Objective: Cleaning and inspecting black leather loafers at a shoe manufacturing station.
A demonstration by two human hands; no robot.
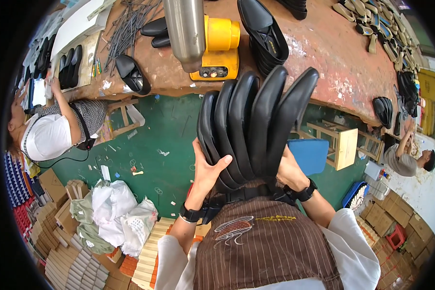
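Between my two hands is a fanned row of several black leather shoes (241, 125), pressed side by side with their toes pointing up and away from me. My left hand (207, 169) grips the row's left side, thumb laid across the nearer shoes. On the other side my right hand (291, 170) supports the rightmost shoe; its fingers are mostly hidden behind the shoes. The lower ends of the shoes rest close to my brown striped apron (266, 241). Beyond them, on the bench, stands a yellow machine (220, 48) with a steel cylinder (186, 34).
The worn reddish bench (324, 63) carries a stack of black shoes (265, 38), a single black shoe (132, 74) and thin dark rods (130, 29). A blue stool (308, 155) stands at right, white bags (118, 212) at left. Co-workers sit at far left and far right.
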